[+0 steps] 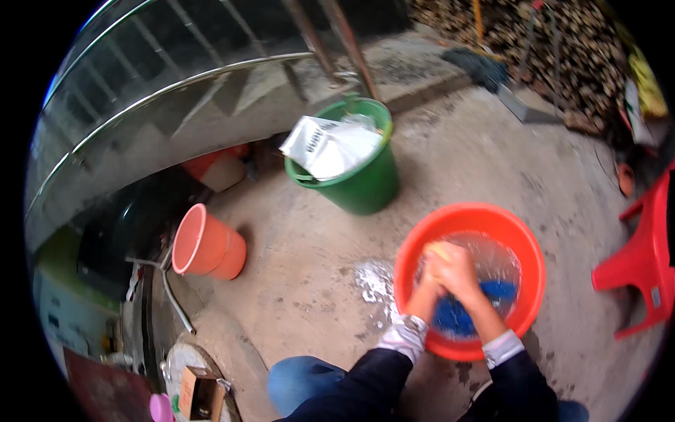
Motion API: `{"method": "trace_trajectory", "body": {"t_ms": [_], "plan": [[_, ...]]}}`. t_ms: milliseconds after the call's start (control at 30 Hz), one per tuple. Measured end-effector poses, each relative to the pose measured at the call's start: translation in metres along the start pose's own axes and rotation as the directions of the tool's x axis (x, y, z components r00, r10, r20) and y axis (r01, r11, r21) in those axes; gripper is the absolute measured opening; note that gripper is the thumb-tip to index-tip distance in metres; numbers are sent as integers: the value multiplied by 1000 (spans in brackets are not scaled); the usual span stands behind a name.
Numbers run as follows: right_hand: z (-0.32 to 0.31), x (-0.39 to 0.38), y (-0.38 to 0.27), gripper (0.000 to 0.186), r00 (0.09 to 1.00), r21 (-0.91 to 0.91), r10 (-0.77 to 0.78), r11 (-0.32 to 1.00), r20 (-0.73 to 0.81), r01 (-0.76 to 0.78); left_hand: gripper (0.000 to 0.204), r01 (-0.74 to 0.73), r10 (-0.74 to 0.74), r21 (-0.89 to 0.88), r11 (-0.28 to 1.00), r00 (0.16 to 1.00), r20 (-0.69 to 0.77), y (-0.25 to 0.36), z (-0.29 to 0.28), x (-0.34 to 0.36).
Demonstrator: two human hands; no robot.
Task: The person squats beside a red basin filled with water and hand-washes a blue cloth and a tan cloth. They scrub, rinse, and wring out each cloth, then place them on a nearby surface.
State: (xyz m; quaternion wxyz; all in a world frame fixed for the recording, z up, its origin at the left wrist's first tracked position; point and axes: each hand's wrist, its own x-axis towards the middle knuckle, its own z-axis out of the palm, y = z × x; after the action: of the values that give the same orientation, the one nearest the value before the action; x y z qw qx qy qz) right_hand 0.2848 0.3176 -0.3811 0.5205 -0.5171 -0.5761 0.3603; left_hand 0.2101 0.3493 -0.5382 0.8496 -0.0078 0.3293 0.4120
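The left hand (pixel 428 280) is half hidden by the right hand (pixel 455 267); both are clasped, contents unclear. Beneath the fingers, something blue (pixel 451 318), forearm-crossed, is contained in one orange-red basin (pixel 485 216).

Red basin (pixel 470 218) of smooth plastic (glossy)

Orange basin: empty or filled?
Partly filled: the orange basin holds cloudy water around a blue item, with bare wall above the waterline.

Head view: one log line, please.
left hand, right hand: together over orange basin | grip: blurred, cannot tell | basin: water, blue item
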Motion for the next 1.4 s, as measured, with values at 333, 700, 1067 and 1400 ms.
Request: {"method": "trace_trajectory", "body": {"t_ms": [333, 700, 1067, 1400], "plan": [[-3, -17, 24, 17, 953, -310, -79, 950, -293, -16, 34, -167, 162, 223, 960, 986, 44, -3, 52, -50], [-139, -11, 139, 38, 759, -389, 181, 772, -625, -504, 40, -404, 714, 899, -169, 578, 394, 10, 105, -28], [-175, 26, 110, 26, 636, 763, 590, 646, -498, -2, 31, 31, 714, 950, -312, 667, 212, 24, 55, -37], [-144, 36, 15, 46, 825, 866, 539, 481, -170, -136, 55, -463, 291, 733, -499, 707, 645, -24, 79, -28]]}}
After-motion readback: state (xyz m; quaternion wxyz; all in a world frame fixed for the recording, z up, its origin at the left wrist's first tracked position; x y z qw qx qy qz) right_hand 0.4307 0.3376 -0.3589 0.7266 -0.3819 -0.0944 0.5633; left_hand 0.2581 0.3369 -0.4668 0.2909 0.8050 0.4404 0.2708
